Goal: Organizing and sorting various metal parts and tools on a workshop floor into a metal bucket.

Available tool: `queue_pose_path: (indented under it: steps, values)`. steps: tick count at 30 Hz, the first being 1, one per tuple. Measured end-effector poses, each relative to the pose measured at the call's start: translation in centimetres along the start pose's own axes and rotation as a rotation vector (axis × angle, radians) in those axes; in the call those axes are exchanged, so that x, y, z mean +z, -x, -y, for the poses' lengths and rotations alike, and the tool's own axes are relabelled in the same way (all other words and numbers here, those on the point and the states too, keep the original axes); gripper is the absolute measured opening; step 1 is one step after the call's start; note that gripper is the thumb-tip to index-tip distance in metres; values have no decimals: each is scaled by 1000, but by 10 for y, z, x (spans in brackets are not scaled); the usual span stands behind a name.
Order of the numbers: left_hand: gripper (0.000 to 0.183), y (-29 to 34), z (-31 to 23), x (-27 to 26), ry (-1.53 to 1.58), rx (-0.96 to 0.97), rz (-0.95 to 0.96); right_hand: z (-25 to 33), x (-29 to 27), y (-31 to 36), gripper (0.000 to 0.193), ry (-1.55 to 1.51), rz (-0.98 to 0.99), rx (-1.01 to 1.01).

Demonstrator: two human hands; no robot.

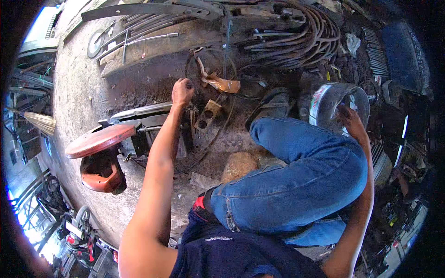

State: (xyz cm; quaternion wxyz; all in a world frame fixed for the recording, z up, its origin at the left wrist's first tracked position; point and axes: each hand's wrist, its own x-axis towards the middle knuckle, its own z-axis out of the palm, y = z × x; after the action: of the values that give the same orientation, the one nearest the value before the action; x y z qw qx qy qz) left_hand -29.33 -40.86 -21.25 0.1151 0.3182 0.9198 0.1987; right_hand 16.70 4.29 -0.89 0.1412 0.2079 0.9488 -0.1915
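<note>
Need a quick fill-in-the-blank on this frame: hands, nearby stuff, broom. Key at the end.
1. The clear container is at the person's ____ hand.
2. The block near the left hand shows ____ round holes.
3. The person's jeans are coloured ____.
4. The broom shows near the picture's ____ edge.

Missing words: right; two; blue; left.

Left hand (183, 92) curled over dirty floor (76, 92), near orange-brown scrap piece (225, 85); right hand (354, 125) at clear round tub (325, 111); hose coil (320, 39) beyond; reddish disc (99, 140) at left.
</note>
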Motion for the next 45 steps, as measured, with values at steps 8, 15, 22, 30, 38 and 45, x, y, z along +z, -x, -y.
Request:
queue_pose_path:
  steps: [8, 15, 22, 30, 38, 45]
  values:
    - [32, 13, -55, 11, -80, 364, 95, 85, -54, -7, 43, 319, -163, 634]
    - [38, 30, -52, 11, -137, 457, 165, 163, -106, -79, 39, 78, -373, -118]
    - [25, 9, -63, 42, -286, 534, 245, 189, -97, -104, 44, 228, -213, -204]
    - [25, 9, -62, 19, 34, 398, 214, 131, -81, -87, 40, 3, -108, -51]
    - [22, -28, -210, -60, 591, 274, -128, 136, -82, -85, 42, -277, -151, -17]
    - [27, -76, -364, -106, 688, 371, 113, 166, -95, -104, 50, -260, -420, -226]
